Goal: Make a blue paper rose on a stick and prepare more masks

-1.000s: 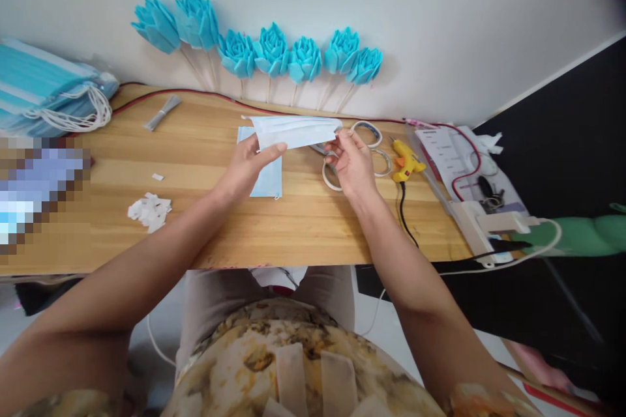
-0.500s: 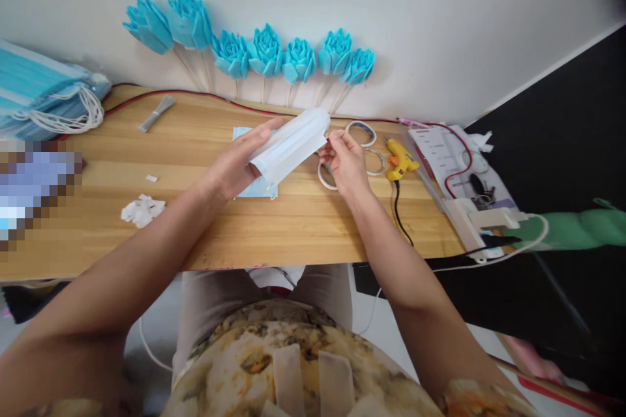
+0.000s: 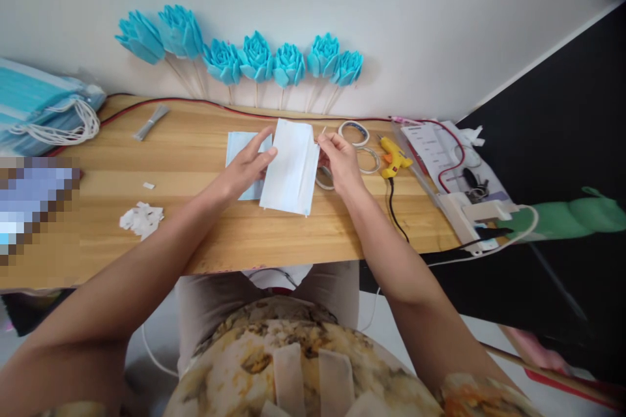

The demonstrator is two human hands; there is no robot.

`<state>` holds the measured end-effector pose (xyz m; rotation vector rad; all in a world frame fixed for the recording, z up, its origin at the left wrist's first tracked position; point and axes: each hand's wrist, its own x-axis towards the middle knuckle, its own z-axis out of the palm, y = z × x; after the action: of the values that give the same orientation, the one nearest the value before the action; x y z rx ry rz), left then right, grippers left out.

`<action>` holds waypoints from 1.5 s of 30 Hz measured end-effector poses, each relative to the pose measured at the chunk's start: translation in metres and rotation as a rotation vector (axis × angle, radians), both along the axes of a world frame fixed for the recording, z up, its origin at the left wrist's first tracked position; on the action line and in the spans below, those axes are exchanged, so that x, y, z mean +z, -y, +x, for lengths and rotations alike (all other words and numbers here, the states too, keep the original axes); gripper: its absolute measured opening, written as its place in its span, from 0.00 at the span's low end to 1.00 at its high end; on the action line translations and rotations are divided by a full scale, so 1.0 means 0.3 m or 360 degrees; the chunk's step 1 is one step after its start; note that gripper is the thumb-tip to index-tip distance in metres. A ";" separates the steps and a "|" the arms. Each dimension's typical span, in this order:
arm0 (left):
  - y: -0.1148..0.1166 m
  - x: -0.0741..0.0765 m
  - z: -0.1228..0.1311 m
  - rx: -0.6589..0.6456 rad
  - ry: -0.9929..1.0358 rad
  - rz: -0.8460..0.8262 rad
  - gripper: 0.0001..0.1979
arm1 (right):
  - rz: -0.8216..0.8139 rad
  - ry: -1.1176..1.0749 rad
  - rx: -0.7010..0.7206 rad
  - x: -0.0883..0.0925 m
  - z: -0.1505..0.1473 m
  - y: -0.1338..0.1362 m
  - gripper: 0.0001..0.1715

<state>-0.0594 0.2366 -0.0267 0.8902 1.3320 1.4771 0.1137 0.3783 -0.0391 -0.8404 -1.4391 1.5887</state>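
A pale, flat face mask (image 3: 290,169) hangs between my two hands above the table. My left hand (image 3: 252,163) grips its left edge, the thumb over the front and the other fingers partly behind. At its upper right edge my right hand (image 3: 338,156) pinches a small thin white piece, maybe the ear loop or a strip. Beneath my left hand a second, light blue mask (image 3: 235,143) lies on the wood, partly covered. Rolls of tape (image 3: 354,133) lie just beyond and beside my right hand.
Several blue flowers on sticks (image 3: 256,57) lean on the wall. A yellow glue gun (image 3: 394,156), papers (image 3: 430,143) and a power strip (image 3: 462,221) lie right. Stacked masks (image 3: 34,98), a tie bundle (image 3: 150,122) and white scraps (image 3: 141,219) are left.
The held mask has turned from slanted and curved to nearly upright and flat, its face toward me. My left hand has shifted on its left edge. The view has moved slightly.
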 end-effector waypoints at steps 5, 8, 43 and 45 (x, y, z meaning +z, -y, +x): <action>-0.015 -0.005 -0.045 0.0087 -0.0040 -0.0305 0.29 | 0.0100 0.0081 0.0013 -0.012 -0.003 0.001 0.23; -0.018 0.003 -0.088 0.0201 -0.0197 -0.0381 0.26 | 0.0104 0.0091 0.0047 -0.011 -0.006 0.006 0.22; -0.009 -0.070 -0.031 0.0042 -0.1134 -0.0124 0.44 | 0.0099 -0.0306 -0.0405 -0.009 0.008 -0.041 0.20; -0.009 -0.072 -0.035 0.0040 -0.1196 -0.0166 0.44 | 0.0071 -0.0354 -0.0477 -0.012 0.014 -0.055 0.19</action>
<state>-0.0699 0.2392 -0.0483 1.4393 1.9354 1.1025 0.1180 0.3949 -0.0427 -0.7854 -1.1293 1.3703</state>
